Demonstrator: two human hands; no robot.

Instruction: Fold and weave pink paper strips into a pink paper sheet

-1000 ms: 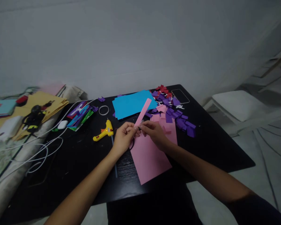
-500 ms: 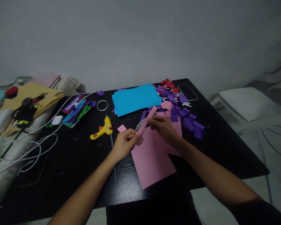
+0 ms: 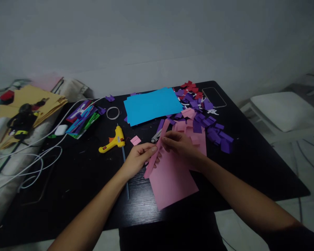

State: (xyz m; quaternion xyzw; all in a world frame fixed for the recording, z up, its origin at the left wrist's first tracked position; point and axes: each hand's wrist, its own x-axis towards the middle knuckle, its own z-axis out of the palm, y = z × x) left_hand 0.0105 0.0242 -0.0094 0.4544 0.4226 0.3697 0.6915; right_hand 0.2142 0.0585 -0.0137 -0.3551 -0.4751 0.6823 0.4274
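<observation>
A long, narrow pink paper strip (image 3: 152,161) slants between my hands above the table. My left hand (image 3: 139,157) pinches it near its middle, thumb on top, with the lower end sticking out toward me. Higher up, my right hand (image 3: 178,142) grips the same strip between thumb and fingers. Beneath the hands lie pink paper sheets (image 3: 174,184), partly covered by my right hand. Scissors (image 3: 156,136) rest just behind the strip, mostly hidden. A small folded pink piece (image 3: 135,140) lies left of my left hand.
A yellow glue gun (image 3: 116,140) with a glue stick lies to the left. Blue sheets (image 3: 153,105) are stacked behind. Purple pieces (image 3: 217,136) and red pieces (image 3: 189,85) are scattered at right, near a phone-shaped outline (image 3: 214,97). White cables (image 3: 42,167) curl at far left.
The strip has turned steeper, and its lower end now extends below my left hand toward me. My right hand has slid slightly down and left along it. The view has shifted slightly.
</observation>
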